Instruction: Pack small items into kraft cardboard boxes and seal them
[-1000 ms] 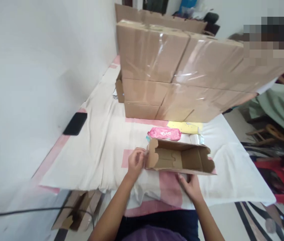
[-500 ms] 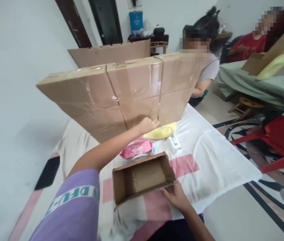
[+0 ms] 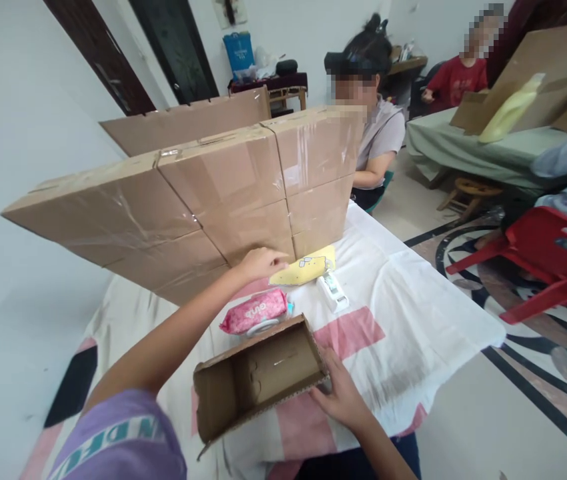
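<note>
An open, empty cardboard box [image 3: 268, 363] is tilted low over the near side of the table, and my right hand [image 3: 341, 397] grips its right end. Beyond it, my left hand [image 3: 262, 264] hovers at the foot of the cardboard panel [image 3: 243, 200], fingers loosely apart and holding nothing. Just right of those fingers lies a flat yellow item [image 3: 303, 268]. A pink packet [image 3: 256, 311] rests between my left hand and the box, partly covering a round white object. The white device [image 3: 332, 292] sits right of the packet.
The tall taped panel stands across the table's far side, with another cardboard sheet [image 3: 198, 120] behind. A person [image 3: 376, 143] sits beyond its right end. A red chair [image 3: 553, 247] stands at right, near a green-covered table [image 3: 488, 153] holding cardboard and a yellow bottle [image 3: 511, 110].
The view has turned right, shifting the scene left. My left hand has drawn slightly left from the yellow item, its fingers now more spread. My right hand still holds the box.
</note>
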`<state>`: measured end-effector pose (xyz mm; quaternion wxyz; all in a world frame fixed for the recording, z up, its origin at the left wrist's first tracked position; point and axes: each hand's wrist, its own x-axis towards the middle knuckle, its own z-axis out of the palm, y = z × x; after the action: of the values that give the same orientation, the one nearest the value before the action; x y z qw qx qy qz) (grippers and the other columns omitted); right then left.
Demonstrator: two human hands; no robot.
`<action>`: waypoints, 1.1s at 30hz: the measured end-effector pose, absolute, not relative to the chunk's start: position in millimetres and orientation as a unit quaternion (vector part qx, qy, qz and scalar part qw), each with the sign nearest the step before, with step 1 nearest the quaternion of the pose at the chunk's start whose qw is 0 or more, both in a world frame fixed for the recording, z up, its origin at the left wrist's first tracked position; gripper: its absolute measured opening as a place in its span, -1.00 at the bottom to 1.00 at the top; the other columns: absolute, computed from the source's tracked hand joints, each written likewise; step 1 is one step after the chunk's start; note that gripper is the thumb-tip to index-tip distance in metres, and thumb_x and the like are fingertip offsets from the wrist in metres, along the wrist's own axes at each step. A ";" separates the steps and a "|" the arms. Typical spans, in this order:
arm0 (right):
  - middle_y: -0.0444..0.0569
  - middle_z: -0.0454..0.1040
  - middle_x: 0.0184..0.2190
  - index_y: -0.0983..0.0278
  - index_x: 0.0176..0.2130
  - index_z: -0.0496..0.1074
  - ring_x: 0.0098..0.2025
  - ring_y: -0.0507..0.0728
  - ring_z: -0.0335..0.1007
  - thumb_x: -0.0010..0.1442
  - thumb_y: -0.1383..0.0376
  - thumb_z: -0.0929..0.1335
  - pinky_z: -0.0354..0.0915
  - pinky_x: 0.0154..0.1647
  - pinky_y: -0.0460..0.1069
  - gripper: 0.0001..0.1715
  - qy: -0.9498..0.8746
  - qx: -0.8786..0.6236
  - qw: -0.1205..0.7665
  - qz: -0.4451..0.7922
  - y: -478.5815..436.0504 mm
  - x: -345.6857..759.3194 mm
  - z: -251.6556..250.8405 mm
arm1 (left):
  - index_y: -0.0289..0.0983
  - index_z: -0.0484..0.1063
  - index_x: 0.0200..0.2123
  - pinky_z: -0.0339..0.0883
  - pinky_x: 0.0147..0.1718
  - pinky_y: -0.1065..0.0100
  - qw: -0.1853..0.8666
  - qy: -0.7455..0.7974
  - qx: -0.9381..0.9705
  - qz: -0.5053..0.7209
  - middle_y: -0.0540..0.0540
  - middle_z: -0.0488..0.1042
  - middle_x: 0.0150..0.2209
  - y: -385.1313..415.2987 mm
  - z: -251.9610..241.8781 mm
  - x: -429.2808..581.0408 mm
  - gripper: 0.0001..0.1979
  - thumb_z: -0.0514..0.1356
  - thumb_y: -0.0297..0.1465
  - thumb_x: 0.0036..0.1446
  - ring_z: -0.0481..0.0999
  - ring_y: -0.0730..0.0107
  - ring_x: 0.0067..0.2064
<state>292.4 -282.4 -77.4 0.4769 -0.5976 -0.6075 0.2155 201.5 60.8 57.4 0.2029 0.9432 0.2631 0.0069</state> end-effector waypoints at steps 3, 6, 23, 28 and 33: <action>0.15 0.28 0.33 0.11 0.43 0.02 0.34 0.36 0.23 0.24 0.21 0.41 0.26 0.30 0.29 -0.09 -0.604 -0.596 0.481 0.221 -282.5 292.6 -78.5 | -0.03 0.39 0.23 0.28 0.19 0.19 0.223 0.228 0.947 -0.036 -0.12 0.44 0.24 27.0 52.2 145.9 -0.17 0.44 -0.03 -0.15 0.40 -0.01 0.26; 0.16 0.30 0.31 0.12 0.42 0.06 0.33 0.36 0.25 0.23 0.21 0.42 0.26 0.30 0.29 -0.11 -0.606 -0.591 0.485 0.219 -281.9 291.5 -78.3 | -0.11 0.17 0.38 0.19 0.26 0.05 0.223 0.243 0.944 -0.033 -0.25 0.21 0.39 -8.2 30.4 115.3 0.07 0.47 -0.15 -0.22 0.24 -0.17 0.36; 0.18 0.30 0.31 0.16 0.37 0.15 0.34 0.36 0.25 0.30 0.16 0.39 0.27 0.30 0.30 -0.25 -0.571 -0.599 0.528 0.190 -283.2 291.7 -91.2 | -0.11 -0.06 0.43 0.31 0.25 -0.05 0.266 0.404 0.777 0.404 -0.25 0.20 0.37 -29.1 134.4 22.1 0.07 0.42 -0.15 -0.04 0.31 -0.06 0.33; 0.18 0.33 0.27 0.16 0.36 0.17 0.28 0.33 0.32 0.30 0.17 0.39 0.31 0.27 0.27 -0.27 -0.562 -0.598 0.539 0.191 -284.0 290.1 -83.0 | -0.12 0.13 0.36 0.42 0.16 -0.09 0.228 0.334 0.766 0.499 -0.23 0.36 0.25 -83.1 178.2 11.4 0.00 0.47 -0.15 -0.12 0.45 -0.08 0.21; 0.14 0.38 0.23 0.17 0.31 0.25 0.25 0.31 0.35 0.28 0.14 0.41 0.34 0.25 0.22 -0.33 -0.552 -0.599 0.547 0.191 -287.1 287.5 -74.2 | -0.09 0.03 0.43 0.37 0.20 -0.16 0.208 0.237 0.884 0.344 -0.24 0.30 0.32 -132.6 209.2 13.9 0.16 0.52 -0.21 -0.21 0.38 -0.21 0.28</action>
<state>287.5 -287.1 -74.2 0.5472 -0.5993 -0.5523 0.1908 13.9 -132.6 209.2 0.2082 0.8842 0.2373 0.3443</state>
